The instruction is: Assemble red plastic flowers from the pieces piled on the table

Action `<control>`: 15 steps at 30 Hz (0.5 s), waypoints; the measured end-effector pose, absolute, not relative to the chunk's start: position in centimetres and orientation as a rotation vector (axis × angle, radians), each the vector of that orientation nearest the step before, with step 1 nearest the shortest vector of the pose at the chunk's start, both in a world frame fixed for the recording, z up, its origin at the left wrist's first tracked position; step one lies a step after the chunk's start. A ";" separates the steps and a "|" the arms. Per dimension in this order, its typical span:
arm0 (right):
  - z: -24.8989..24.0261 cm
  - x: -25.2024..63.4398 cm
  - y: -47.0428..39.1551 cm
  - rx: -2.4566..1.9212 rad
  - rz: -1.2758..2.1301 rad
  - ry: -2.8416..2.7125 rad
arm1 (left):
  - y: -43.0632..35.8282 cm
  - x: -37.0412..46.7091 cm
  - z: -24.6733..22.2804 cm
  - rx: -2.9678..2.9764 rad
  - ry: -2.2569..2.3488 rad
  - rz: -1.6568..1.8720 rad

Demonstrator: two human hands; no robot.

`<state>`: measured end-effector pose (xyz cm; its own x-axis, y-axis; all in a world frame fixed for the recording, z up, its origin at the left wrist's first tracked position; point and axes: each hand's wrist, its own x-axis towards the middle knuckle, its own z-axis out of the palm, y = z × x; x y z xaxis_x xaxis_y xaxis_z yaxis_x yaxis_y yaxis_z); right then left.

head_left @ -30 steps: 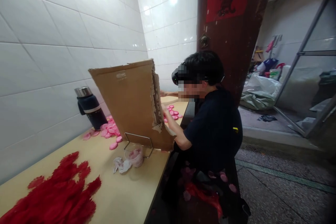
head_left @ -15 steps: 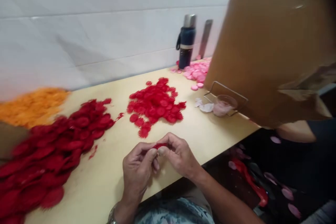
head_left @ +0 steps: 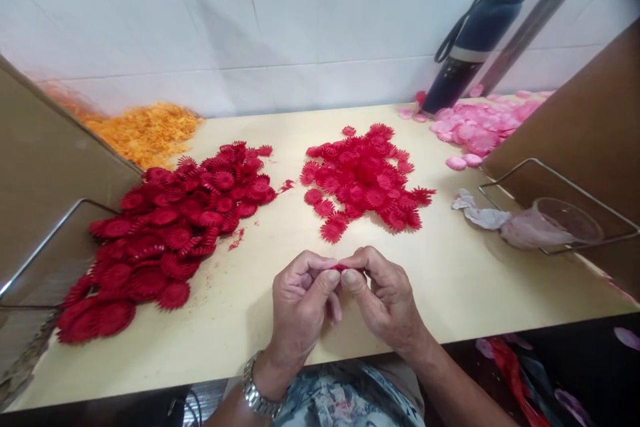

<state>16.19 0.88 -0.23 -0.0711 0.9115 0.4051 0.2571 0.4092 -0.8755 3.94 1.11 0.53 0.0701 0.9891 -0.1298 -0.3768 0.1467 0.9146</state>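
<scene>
My left hand (head_left: 303, 293) and my right hand (head_left: 381, 290) meet above the near part of the table. Between their thumbs and fingertips they pinch one small red fringed petal piece (head_left: 339, 267), mostly covered by the fingers. Just beyond the hands lies a loose pile of bright red fringed petal discs (head_left: 367, 180). To the left spreads a bigger heap of dark red fringed petal discs (head_left: 165, 240), several of them nested together. A metal-band watch (head_left: 256, 387) sits on my left wrist.
Orange petals (head_left: 150, 130) lie at the back left, pink petals (head_left: 485, 123) at the back right beside a dark blue flask (head_left: 467, 40). A clear plastic cup (head_left: 565, 223) sits by a wire stand (head_left: 535, 163). Cardboard panels (head_left: 595, 127) flank the table (head_left: 200, 353).
The view has swung left and levelled, so the left cardboard panel and more of the dark red heap show. Both hands still pinch the red piece.
</scene>
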 end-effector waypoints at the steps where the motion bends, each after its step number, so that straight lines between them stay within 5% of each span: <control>1: -0.2 16.1 0.9 -1.059 0.821 -1.544 | 1.0 3.8 0.5 0.906 0.977 1.257; 5: -0.4 15.8 1.2 -0.997 0.967 -1.434 | 1.2 3.7 0.8 0.956 0.926 1.245; 12: -1.3 15.2 1.5 -1.139 0.291 -1.804 | 2.7 4.4 1.1 0.452 0.709 1.272; 15: 0.0 16.0 1.7 -1.162 0.344 -1.914 | 3.0 4.2 1.1 0.504 0.786 1.277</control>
